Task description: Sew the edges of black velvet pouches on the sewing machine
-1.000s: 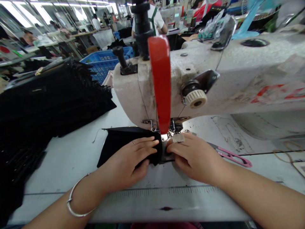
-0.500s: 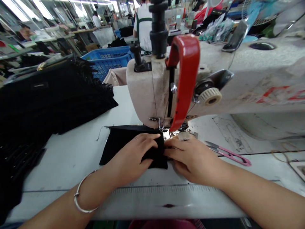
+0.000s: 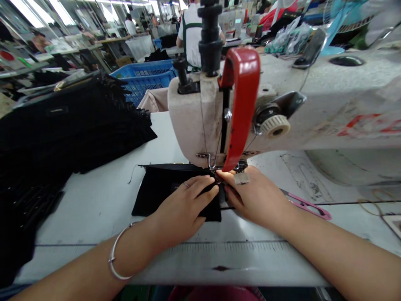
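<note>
A flat black fabric piece (image 3: 153, 196) lies on the sewing machine's bed, its right edge at the presser foot. My left hand (image 3: 184, 200), with a bangle at the wrist, rests on top of it, fingers stretched toward the needle area. At the right edge, close beside the presser foot, my right hand (image 3: 257, 192) has its fingertips and thumb drawn together on the cloth; the machine partly hides them. Over both hands stands the sewing machine head (image 3: 188, 113) with a red guard (image 3: 244, 100).
Pink-handled thread snips (image 3: 308, 207) lie right of my right hand, partly behind it. A big stack of black fabric pieces (image 3: 62, 129) fills the left side. Behind the table are a blue crate (image 3: 144, 79) and a person in white (image 3: 192, 37). A printed ruler runs along the front edge.
My right hand has moved up and in toward the needle, covering the lit spot by the presser foot and part of the snips. My left fingers have shifted slightly right over the fabric.
</note>
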Tool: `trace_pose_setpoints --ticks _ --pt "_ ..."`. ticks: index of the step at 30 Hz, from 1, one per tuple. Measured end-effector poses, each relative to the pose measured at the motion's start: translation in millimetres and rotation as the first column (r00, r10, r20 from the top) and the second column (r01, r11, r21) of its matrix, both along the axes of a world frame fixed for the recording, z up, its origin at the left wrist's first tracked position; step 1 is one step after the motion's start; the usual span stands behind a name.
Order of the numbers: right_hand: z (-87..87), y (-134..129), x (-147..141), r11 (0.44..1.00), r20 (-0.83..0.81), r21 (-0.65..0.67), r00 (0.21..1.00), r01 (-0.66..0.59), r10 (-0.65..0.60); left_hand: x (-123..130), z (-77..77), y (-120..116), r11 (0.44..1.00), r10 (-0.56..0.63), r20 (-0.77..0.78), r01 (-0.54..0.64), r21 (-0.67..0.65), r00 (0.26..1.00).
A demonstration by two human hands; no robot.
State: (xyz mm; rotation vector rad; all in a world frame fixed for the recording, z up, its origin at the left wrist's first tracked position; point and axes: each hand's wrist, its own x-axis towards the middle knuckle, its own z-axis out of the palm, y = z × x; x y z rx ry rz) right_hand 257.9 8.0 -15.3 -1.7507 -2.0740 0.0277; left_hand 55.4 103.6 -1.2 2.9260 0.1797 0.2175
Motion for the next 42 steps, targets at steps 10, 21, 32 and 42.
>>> trace_pose_setpoints --ticks 10,21,32,42 --pt "-2.9 8 2 1.0 0.038 -0.019 0.999 0.023 -0.022 2 -1.7 10 0.997 0.015 0.018 -0.014 -0.071 1.0" --pt "7.1 1 18 0.916 -0.3 0.236 0.921 0.324 -0.249 2 -4.8 13 0.996 0.003 0.048 0.002 -0.095 0.999" --pt "13.3 2 28 0.916 -0.373 0.167 0.884 0.364 -0.283 2 -4.0 12 0.994 0.0 0.071 0.008 -0.11 0.997" --pt "15.8 -10 52 0.991 -0.218 -0.093 0.973 -0.093 0.071 0 -4.9 14 0.985 0.055 0.106 -0.037 -0.171 0.993"
